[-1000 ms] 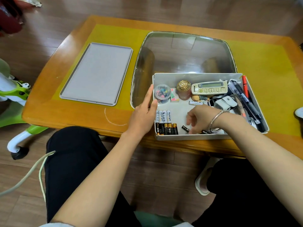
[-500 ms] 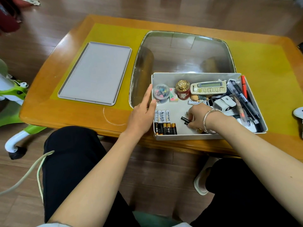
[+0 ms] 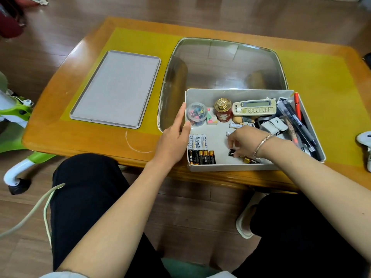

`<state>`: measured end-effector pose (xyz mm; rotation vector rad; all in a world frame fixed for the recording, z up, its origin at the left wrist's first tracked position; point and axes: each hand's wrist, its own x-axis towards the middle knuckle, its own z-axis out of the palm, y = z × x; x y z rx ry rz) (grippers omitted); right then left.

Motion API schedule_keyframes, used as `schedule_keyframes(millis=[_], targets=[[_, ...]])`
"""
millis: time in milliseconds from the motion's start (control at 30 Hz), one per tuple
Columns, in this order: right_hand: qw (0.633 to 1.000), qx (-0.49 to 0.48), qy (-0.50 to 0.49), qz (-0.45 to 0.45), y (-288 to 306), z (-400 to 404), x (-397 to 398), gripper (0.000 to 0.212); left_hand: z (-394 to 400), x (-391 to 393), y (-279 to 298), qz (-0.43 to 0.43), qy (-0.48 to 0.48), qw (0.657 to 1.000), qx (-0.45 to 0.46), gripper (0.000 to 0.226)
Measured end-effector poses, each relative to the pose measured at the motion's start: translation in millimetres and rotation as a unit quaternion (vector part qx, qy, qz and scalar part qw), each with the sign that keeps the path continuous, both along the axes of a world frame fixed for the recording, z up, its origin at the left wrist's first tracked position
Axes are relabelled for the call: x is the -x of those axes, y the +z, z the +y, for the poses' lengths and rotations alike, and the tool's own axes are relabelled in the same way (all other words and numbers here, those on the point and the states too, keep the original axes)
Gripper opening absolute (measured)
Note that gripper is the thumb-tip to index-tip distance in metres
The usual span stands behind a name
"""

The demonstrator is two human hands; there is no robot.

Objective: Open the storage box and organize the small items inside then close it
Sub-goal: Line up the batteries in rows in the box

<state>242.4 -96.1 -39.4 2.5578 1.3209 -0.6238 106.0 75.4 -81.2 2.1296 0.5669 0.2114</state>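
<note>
The white storage box (image 3: 239,166) sat open on the wooden table (image 3: 84,141), near the edge closest to the person. Its flat grey lid (image 3: 116,88) lay well apart on the table, off to the left.

The left hand (image 3: 172,141) rested against the left wall of the box, its fingers straight and its thumb hooked over the rim. It held nothing.

The right hand (image 3: 246,140) was inside the box, with a thin bracelet (image 3: 262,144) on its wrist. Its fingers curled down and pinched a small black battery (image 3: 232,152) at the bottom of the box.

In the near left corner, a neat row of batteries (image 3: 200,149) lay side by side. Behind them stood a clear round tub of colourful clips (image 3: 196,114), a little red jar with a gold top (image 3: 222,110) and a cream remote (image 3: 254,107). A bunch of pens (image 3: 295,121) lay jumbled along the right side. One more gold-tipped battery (image 3: 248,159) lay just under the right wrist.
</note>
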Motion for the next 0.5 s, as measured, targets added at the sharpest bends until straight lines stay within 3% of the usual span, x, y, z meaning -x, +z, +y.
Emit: schedule_keyframes(millis=[100,267,500], targets=[[0.999,-0.036,-0.013,-0.015,10.1,-10.3,-1.2,0.018,0.3,-0.2,-1.2,0.001,-0.003,1.0,0.002,0.052],[0.996,0.087,0.0,-0.032,13.9,-22.6,3.7,0.014,0.6,0.5,-1.0,-0.002,-0.002,1.0,0.003,0.052],[0.989,0.147,-0.009,-0.022,2.3,-14.4,4.2,0.018,0.2,-0.3,-0.5,0.004,0.001,1.0,0.003,0.051]])
